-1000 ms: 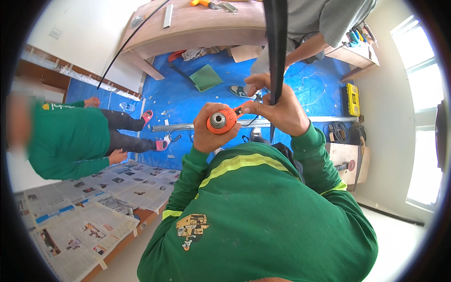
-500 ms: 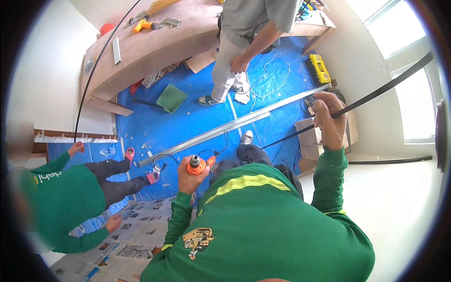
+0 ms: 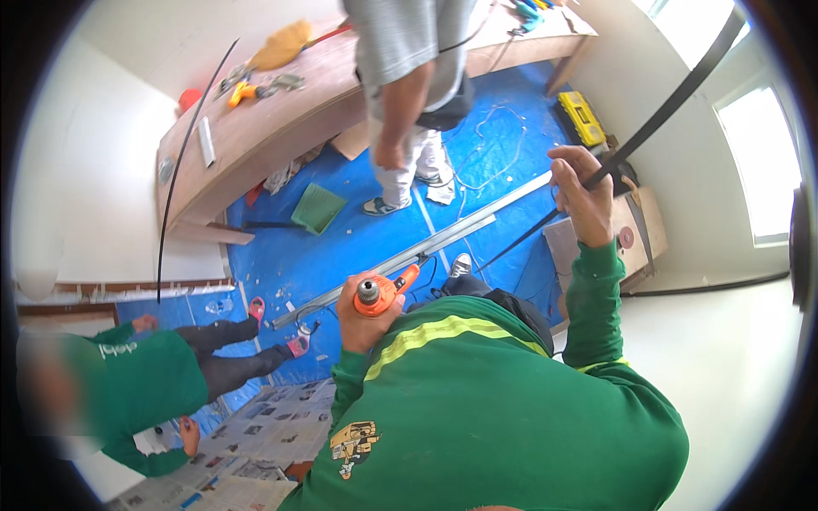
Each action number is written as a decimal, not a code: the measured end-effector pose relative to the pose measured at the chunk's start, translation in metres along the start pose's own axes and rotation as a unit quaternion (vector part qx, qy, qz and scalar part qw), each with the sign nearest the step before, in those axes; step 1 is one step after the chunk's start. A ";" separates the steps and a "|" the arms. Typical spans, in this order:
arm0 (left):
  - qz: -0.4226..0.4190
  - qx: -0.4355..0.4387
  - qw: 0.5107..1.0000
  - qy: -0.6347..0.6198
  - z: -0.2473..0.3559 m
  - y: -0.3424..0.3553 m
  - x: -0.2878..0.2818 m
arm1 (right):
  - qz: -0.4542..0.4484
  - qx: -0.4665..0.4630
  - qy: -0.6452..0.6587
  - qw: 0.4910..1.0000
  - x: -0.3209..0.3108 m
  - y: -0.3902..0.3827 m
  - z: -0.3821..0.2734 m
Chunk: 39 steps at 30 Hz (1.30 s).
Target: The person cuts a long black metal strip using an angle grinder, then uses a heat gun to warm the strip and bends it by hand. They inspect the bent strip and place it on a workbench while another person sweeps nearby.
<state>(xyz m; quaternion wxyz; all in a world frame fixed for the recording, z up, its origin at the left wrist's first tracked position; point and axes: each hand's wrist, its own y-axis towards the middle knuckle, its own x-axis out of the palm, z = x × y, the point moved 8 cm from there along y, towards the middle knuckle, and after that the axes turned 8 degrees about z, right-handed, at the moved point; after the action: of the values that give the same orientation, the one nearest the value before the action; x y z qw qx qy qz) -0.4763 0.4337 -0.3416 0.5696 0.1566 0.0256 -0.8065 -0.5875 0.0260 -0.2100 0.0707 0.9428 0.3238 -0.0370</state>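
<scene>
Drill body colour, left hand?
Orange. The drill in the left hand shows best in the head view.

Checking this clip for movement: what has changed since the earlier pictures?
The right hand, close by the drill a second ago, has moved away rightward; the strip it still holds now slants up to the right. The left hand still grips the drill.

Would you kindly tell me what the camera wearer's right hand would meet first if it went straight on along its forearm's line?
For the right hand, the yellow toolbox seems first in that line, though it looks lower and farther off, so the hand may pass above it.
</scene>
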 end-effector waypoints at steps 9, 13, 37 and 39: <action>-0.051 0.033 0.997 -0.046 0.027 0.020 0.048 | 0.124 -0.066 0.019 0.990 -0.093 0.023 -0.034; -0.129 0.007 0.989 -0.069 0.011 0.024 0.065 | 0.203 -0.074 0.021 0.976 -0.123 -0.020 -0.040; -0.198 -0.049 0.978 -0.053 0.095 0.209 0.367 | 0.291 -0.087 0.116 0.946 -0.322 0.141 0.014; -0.196 -0.022 0.976 -0.091 0.126 0.237 0.407 | 0.241 -0.121 0.160 0.950 -0.344 0.170 0.004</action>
<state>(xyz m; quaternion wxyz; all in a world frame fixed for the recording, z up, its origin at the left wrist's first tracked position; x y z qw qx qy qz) -0.4079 -0.0474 -0.3041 0.4032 0.0618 0.0211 -0.9128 -0.7533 -0.3156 -0.1557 0.1383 0.9706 0.0958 0.1719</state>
